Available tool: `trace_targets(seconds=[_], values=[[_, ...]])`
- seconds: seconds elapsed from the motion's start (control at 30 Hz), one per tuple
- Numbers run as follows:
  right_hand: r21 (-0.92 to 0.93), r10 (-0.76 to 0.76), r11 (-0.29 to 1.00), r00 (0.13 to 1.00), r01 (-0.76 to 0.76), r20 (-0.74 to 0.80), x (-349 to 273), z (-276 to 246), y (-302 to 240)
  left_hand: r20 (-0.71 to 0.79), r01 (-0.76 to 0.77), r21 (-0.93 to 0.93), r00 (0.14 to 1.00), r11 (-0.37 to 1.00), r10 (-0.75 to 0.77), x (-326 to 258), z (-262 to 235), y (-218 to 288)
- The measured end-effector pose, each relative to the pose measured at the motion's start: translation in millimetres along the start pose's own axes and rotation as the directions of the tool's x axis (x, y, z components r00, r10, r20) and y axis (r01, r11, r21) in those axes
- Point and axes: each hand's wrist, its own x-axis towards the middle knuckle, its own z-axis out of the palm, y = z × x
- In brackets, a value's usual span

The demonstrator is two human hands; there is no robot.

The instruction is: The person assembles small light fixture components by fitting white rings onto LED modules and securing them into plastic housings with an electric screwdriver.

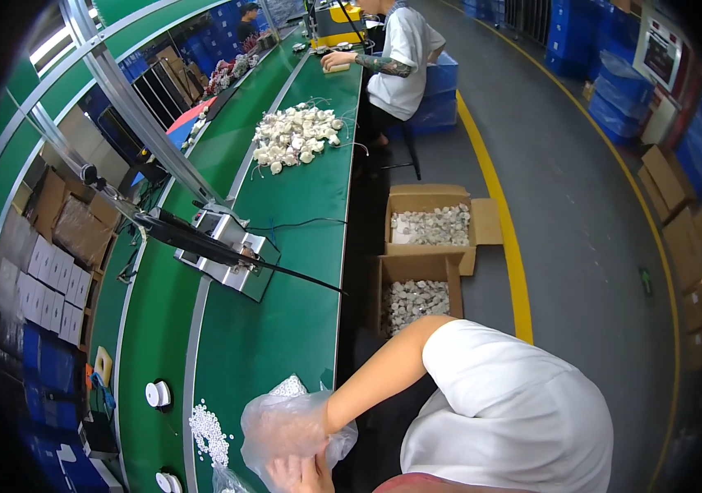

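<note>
1. Where the right forearm crosses the edge of the green worktop (289, 329), the right hand (303, 421) shows only hazily through a cloudy plastic bag (262, 427); how far its fingers are open, and what they hold, cannot be determined.
2. The left hand (298, 474) is at the bottom of the view, with its fingers bent against the lower part of the same bag; whether they are closed on the film cannot be told.
3. The bag lies at the near end of the worktop, along the edge on the person's side.
4. Just beyond the bag sits a cluster of small white parts (290, 385).
5. Left of the bag, a loose heap of small white rings (209, 434) is spread on the worktop; a second clear bag (226, 480) adjoins its lower end.
6. Further left stand two white round pieces (157, 393), well apart from each other.
7. Farther along are a grey metal device (232, 259) and a pile of off-white components (297, 138).
8. Two open cardboard boxes (486, 222) of small parts stand beside the worktop.
</note>
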Motion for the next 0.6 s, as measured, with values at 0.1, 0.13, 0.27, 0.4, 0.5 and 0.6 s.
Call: trace_targets(seconds=[0.1,0.13,0.27,0.4,0.5,0.6], values=[[-0.089,-0.023,0.996,0.960,-0.002,-0.280,3.7,23.8,10.5,-0.017,-0.015,-0.004,1.000,1.000,0.015,3.2,15.5,7.6],[-0.128,-0.041,0.992,0.910,-0.013,-0.411,4.7,36.6,15.8,-0.069,0.034,-0.036,0.997,0.999,-0.036,6.2,23.4,15.4],[-0.087,-0.086,0.995,0.763,0.039,-0.641,-2.7,30.6,7.5,-0.250,0.246,-0.173,0.925,0.954,-0.284,7.4,44.6,31.6],[-0.099,-0.021,0.993,0.711,-0.068,-0.702,16.7,57.9,-4.8,-0.361,0.413,-0.321,0.779,0.852,-0.513,14.3,55.9,41.0],[0.176,0.013,0.980,0.845,0.096,-0.535,17.1,35.5,-0.7,-0.442,0.505,-0.427,0.607,0.750,-0.660,13.9,56.1,40.9],[0.565,-0.015,0.810,0.969,0.155,-0.246,-7.1,-17.2,17.9,-0.468,0.525,-0.518,0.487,0.675,-0.738,13.2,52.1,34.9]])
